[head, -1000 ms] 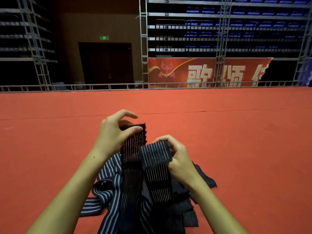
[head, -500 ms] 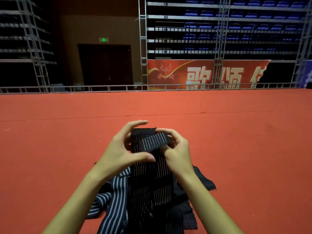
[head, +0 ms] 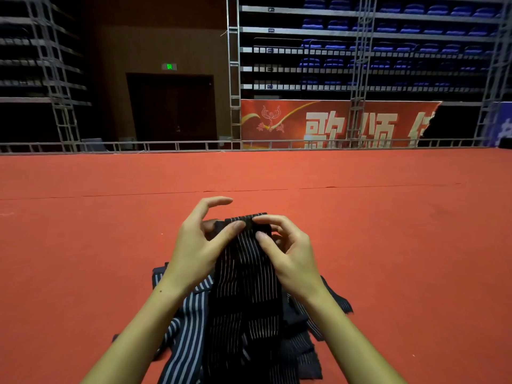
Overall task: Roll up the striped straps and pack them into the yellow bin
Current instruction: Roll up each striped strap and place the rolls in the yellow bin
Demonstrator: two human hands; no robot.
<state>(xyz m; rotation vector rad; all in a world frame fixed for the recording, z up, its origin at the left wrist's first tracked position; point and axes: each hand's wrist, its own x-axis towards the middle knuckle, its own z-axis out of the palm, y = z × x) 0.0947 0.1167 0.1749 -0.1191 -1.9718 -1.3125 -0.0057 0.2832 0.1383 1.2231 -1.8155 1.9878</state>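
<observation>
Since half a second ago the folded flap has been tucked flat, and both hands sit closer on the strap's point(head: 246, 261) top edge. The left hand point(head: 199, 245) pinches it with thumb and curled fingers; the right hand point(head: 288, 250) pinches it likewise. The strap's lower end runs out of view over a pile of striped straps point(head: 188, 328) on the red carpet point(head: 83, 245).

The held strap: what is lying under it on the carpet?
Under the strap pinched by the left hand and right hand lies a pile of striped straps; its middle is covered.
</observation>
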